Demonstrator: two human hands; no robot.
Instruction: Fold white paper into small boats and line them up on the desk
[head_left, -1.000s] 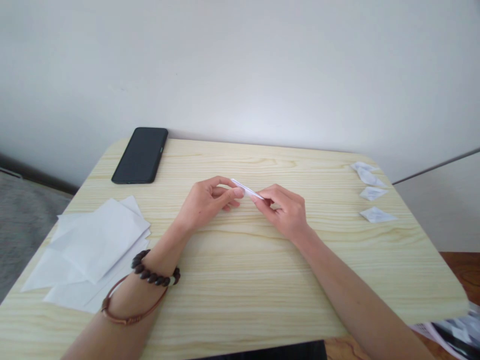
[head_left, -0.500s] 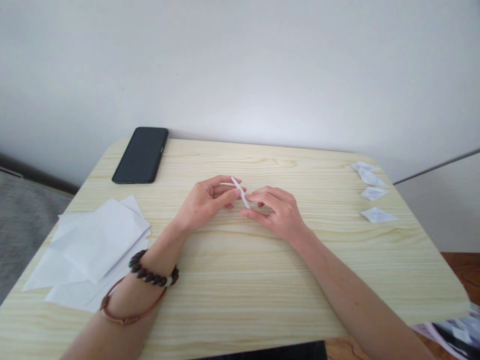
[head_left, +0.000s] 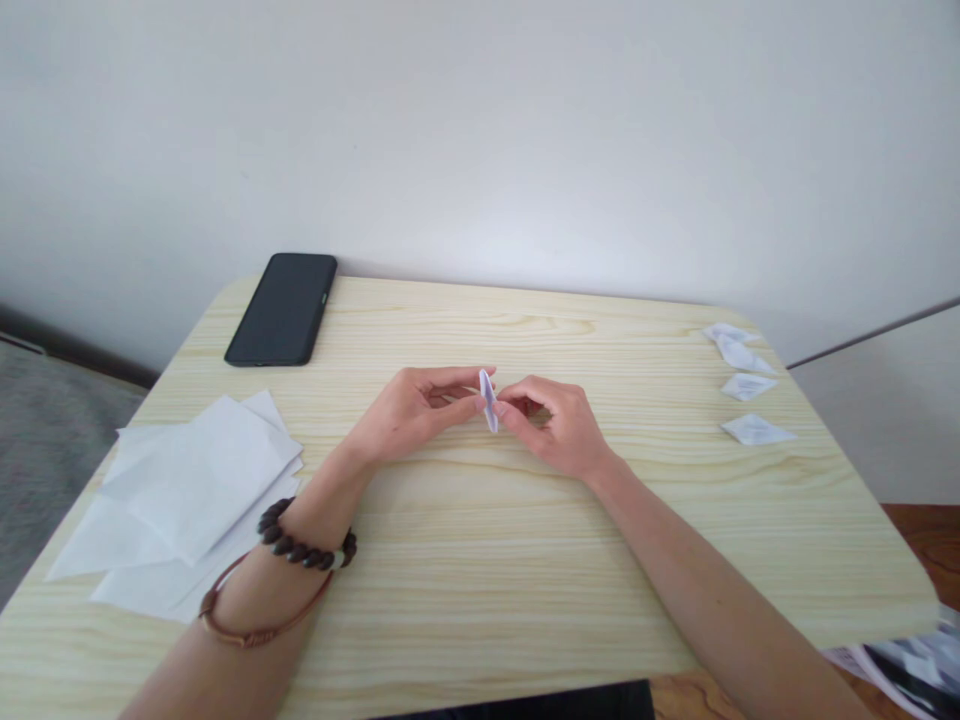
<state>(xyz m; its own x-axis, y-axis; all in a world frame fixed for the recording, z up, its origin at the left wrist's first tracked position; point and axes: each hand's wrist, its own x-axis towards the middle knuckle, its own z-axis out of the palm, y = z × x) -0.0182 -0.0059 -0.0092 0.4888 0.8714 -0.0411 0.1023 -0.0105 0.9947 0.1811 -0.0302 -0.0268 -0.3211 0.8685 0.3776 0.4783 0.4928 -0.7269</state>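
A small white folded paper (head_left: 488,399) is held up between my two hands over the middle of the table, its edges parted into a narrow slit. My left hand (head_left: 420,410) grips it from the left, thumb low and index finger at its top end. From the right, my right hand (head_left: 556,422) pinches the paper with its thumb and a bent index finger. The other right fingers curl behind and are partly hidden.
On the left lies a loose pile of white paper sheets (head_left: 202,480). Behind it, a black tablet or phone (head_left: 282,309) rests by the wall. Several folded white paper pieces (head_left: 756,430) line the right side of the wooden table (head_left: 480,570).
The folded paper has turned more upright and its slit has widened. My right thumb and fingers have closed onto it, having been more spread before.
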